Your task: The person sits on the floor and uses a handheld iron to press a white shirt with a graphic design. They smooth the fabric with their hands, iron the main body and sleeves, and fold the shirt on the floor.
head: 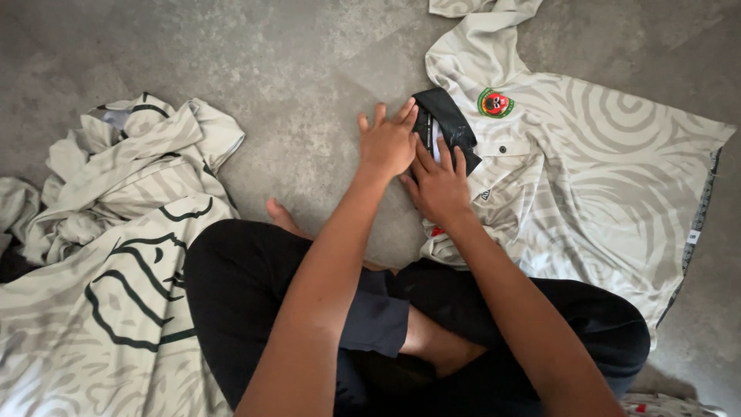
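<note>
I sit cross-legged with both bare forearms reaching forward. My left hand lies flat, palm down, fingers spread slightly. My right hand sits just beside it, fingers extended forward and pressing down, thumbs touching.

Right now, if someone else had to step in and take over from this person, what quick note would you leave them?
Left hand: flat, fingers spread, on the black collar of the pale patterned shirt.
Right hand: pressing the same collar just below it.
The shirt lies spread on the grey floor, front up, round badge showing, one sleeve stretched away.
Done: the shirt is laid out mostly flat.
Left: it is not yet folded; a heap of similar shirts lies on the person's left.
</note>
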